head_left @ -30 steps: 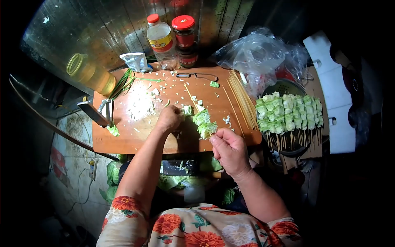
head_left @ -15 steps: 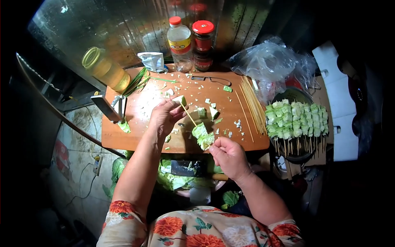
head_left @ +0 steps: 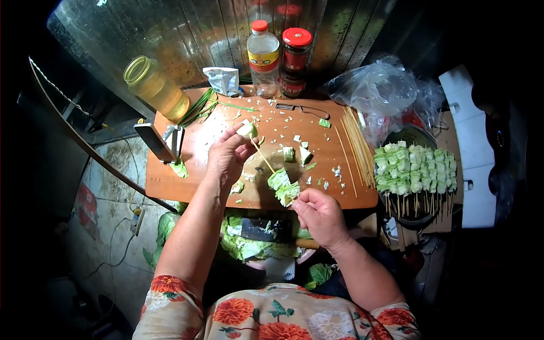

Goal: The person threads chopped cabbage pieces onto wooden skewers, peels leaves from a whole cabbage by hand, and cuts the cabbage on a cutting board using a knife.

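My left hand (head_left: 231,152) pinches a pale green cabbage piece (head_left: 247,130) at the upper tip of a thin wooden skewer (head_left: 264,157). Lower on that skewer sits a cluster of cabbage pieces (head_left: 283,187). Just below the cluster, my right hand (head_left: 321,215) is closed round the skewer's lower end, most of which its fingers hide. Two loose cabbage chunks (head_left: 289,153) lie on the wooden board (head_left: 170,187) beyond the skewer, among small scraps. To the right, finished-looking cabbage skewers (head_left: 416,169) rest side by side over a dark pot.
Bare skewers (head_left: 358,146) and a peeler (head_left: 300,107) lie on the board. Behind stand an oil jar (head_left: 161,96), a bottle (head_left: 263,61) and a red-lidded jar (head_left: 296,51). A phone (head_left: 154,141) stands at left. Below the board a cleaver (head_left: 266,229) lies over cabbage leaves.
The view has shifted slightly, so the board and its things appear further right. The cabbage piece in my left hand now appears at the skewer's tip. Both hands keep their hold.
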The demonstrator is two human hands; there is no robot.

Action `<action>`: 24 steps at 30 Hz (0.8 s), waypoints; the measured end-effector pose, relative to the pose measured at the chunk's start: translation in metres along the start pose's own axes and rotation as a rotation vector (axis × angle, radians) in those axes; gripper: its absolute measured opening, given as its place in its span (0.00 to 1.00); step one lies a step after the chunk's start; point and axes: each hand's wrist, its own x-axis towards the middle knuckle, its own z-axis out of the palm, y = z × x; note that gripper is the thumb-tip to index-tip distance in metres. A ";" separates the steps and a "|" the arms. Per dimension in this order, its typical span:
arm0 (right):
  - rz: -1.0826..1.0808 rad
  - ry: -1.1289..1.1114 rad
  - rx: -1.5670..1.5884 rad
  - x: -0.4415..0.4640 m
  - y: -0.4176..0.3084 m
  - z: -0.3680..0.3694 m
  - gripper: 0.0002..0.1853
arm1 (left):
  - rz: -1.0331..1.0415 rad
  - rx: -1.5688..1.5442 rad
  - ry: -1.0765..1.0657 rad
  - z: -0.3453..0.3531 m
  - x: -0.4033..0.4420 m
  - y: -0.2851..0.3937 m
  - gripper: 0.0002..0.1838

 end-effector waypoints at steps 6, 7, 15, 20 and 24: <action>-0.014 0.018 -0.042 0.001 0.001 -0.002 0.06 | 0.001 0.016 0.031 0.011 -0.003 -0.001 0.21; -0.014 0.019 -0.042 0.000 0.001 -0.001 0.06 | 0.009 0.022 0.030 0.012 -0.002 -0.001 0.20; -0.086 0.068 -0.077 -0.003 0.000 -0.001 0.06 | 0.072 0.148 -0.109 0.019 -0.013 -0.006 0.15; -0.144 0.128 -0.058 0.001 0.000 -0.005 0.06 | -0.162 0.181 -0.276 0.027 -0.034 -0.018 0.09; -0.154 0.164 -0.055 0.002 0.002 -0.007 0.07 | -0.179 0.173 -0.309 0.036 -0.039 -0.017 0.09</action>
